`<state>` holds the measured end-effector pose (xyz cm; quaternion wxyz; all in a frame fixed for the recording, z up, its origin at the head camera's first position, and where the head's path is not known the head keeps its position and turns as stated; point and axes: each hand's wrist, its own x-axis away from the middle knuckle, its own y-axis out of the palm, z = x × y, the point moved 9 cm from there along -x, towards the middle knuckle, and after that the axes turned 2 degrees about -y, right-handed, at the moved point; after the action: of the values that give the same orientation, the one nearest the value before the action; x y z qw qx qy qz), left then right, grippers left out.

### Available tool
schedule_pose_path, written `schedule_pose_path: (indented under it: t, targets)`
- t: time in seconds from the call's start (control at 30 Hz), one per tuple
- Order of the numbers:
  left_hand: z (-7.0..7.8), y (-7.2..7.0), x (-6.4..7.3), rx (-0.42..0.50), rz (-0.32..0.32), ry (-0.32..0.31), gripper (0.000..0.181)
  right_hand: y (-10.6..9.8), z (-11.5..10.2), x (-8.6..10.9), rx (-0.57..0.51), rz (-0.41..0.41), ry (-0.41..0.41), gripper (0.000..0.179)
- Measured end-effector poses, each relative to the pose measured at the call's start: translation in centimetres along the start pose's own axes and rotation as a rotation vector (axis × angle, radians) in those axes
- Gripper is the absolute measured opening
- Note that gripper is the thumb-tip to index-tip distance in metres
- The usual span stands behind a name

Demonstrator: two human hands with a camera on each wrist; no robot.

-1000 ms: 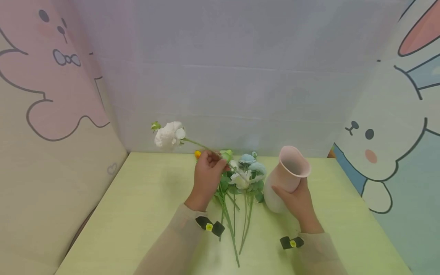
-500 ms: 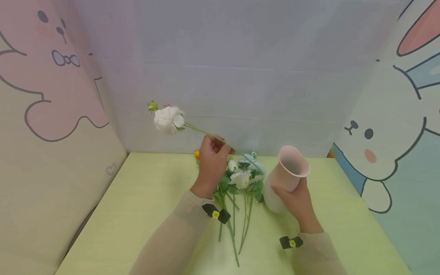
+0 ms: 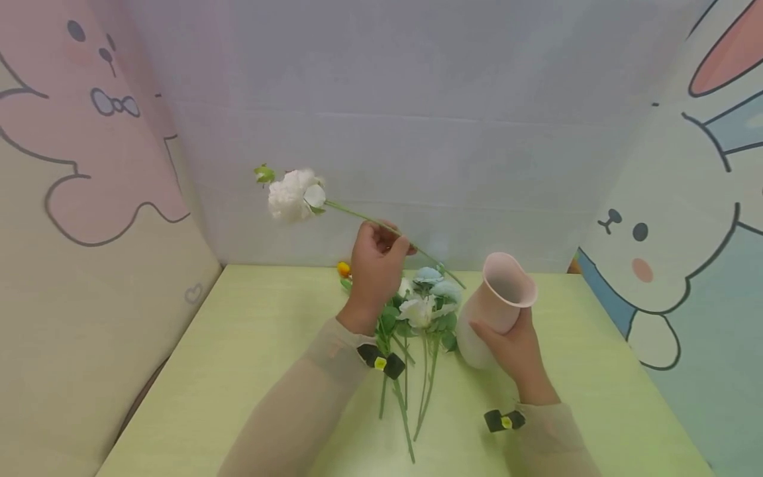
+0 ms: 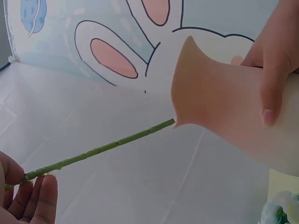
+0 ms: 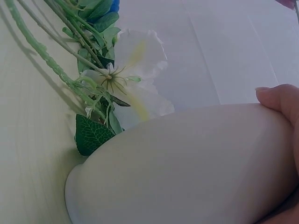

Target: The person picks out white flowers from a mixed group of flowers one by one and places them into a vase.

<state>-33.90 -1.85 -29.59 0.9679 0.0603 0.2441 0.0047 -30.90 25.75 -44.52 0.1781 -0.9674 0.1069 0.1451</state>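
My left hand (image 3: 378, 268) pinches the green stem (image 4: 107, 147) of a white artificial flower (image 3: 293, 195), held above the table with its bloom to the left. The stem's cut end points right, toward the vase; in the left wrist view it overlaps the vase's rim. My right hand (image 3: 518, 351) grips the pale pink and white vase (image 3: 501, 305) round its side, thumb on the near face. The vase leans, its flared mouth up and turned toward me. In the right wrist view, the vase's base sits against the table, beside a leaf (image 5: 93, 135).
Several artificial flowers lie on the pale yellow-green table (image 3: 256, 371) between my arms: a white one (image 3: 417, 310), a light blue one (image 3: 444, 290) and an orange one (image 3: 344, 269). Their stems (image 3: 426, 391) point toward me. A pale curtain wall (image 3: 405, 159) stands behind.
My left hand has moved up and to the right with the white flower, bringing the stem's end closer to the vase. The right hand and vase have stayed in place.
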Motion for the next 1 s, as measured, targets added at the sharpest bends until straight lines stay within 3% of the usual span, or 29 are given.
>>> schedule_pose_path:
  t: [0.2,0.4,0.8,1.0]
  targets:
    - [1.3,2.2,0.2,0.022,-0.035,0.07,0.016,-0.1,0.3,0.0,0.02,-0.002,0.019,0.105]
    - [1.7,4.3,0.4,0.067,-0.052,0.064,0.017,-0.1,0.3,0.1,0.023,-0.011,0.043,0.105]
    - [2.7,5.0,-0.2,0.045,-0.057,0.1,0.019,0.1,0.3,0.0,0.02,-0.019,0.04,0.106]
    - [2.0,5.8,-0.5,0.029,-0.079,0.076,0.018,0.0,0.2,0.0,0.017,-0.011,0.027,0.106]
